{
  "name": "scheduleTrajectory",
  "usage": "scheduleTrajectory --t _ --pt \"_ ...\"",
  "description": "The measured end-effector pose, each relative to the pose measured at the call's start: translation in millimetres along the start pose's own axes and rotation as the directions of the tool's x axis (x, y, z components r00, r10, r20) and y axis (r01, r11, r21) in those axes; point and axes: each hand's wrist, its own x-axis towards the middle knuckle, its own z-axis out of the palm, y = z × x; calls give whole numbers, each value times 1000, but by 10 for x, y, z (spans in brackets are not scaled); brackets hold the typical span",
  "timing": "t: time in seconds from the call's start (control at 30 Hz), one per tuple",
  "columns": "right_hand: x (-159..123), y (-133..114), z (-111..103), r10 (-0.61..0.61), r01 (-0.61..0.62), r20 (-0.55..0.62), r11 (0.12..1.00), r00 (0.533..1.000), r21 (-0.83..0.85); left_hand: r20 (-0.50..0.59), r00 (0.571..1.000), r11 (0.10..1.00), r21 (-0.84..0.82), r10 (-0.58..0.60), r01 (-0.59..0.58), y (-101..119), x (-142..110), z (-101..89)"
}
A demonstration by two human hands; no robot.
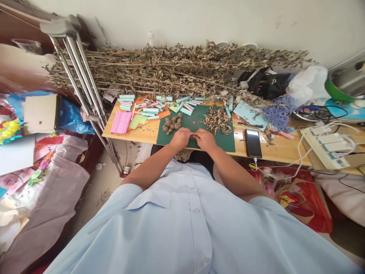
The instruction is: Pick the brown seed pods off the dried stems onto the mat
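My left hand [180,137] and my right hand [205,139] meet at the near edge of a dark green cutting mat [199,121], fingers curled around a small brown clump of dried plant matter [194,136] pinched between them. Just beyond my left hand sits a cluster of rolled brown balls [172,125]. A loose heap of dried leaves [217,120] lies beyond my right hand. Both hands are closed on the clump.
The wooden table [268,149] holds rolled paper tubes [151,110], pink paper sheets [121,122], a black phone [253,143] and a purple cord pile [278,112]. Long dried branches [171,68] lie across the back. Metal crutches [82,83] lean at left. A power strip [327,147] sits at right.
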Motion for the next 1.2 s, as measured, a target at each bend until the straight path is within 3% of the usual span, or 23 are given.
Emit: scheduleTrajectory --t 0.2,0.5,0.87,1.07,1.2 --pt "-53 -27 63 -14 12 -79 1000 997 -28 -39 999 998 -46 -36 35 -1 29 42" --pt "-73 -23 49 -9 7 -63 1000 998 -23 -28 992 990 -72 -126 124 49 26 29" --pt "-112 -12 30 -89 89 -5 996 996 4 -33 979 978 -61 -200 198 27 50 -9" --pt "-56 -29 75 48 -46 -47 998 998 52 31 996 990 -115 -85 88 22 19 -65" --pt "-31 -33 68 138 -134 -82 989 987 59 26 997 990 -121 -71 74 17 -32 -85"
